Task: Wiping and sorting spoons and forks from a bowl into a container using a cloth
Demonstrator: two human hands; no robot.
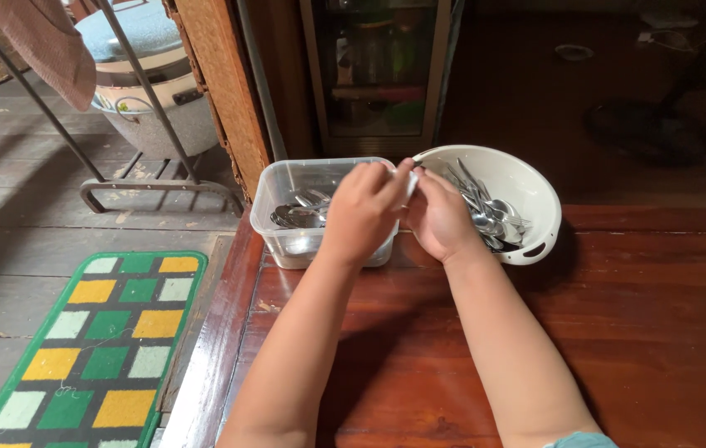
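Note:
My left hand [365, 207] and my right hand [438, 216] meet above a dark red wooden table [635, 332], between two containers. Both pinch a small pale object [412, 181] between their fingertips; I cannot tell what it is. Under my left hand stands a clear plastic rectangular tub [282, 187] holding several metal spoons [299, 211]. To the right of my right hand a white round colander bowl [527, 187] leans, filled with several metal spoons and forks [490, 211].
A green, yellow and white checked mat [95, 348] lies on the plank floor at left. A metal rack [153, 187], a grey lidded pot [153, 75] and a glass-fronted cabinet [378, 75] stand behind the table.

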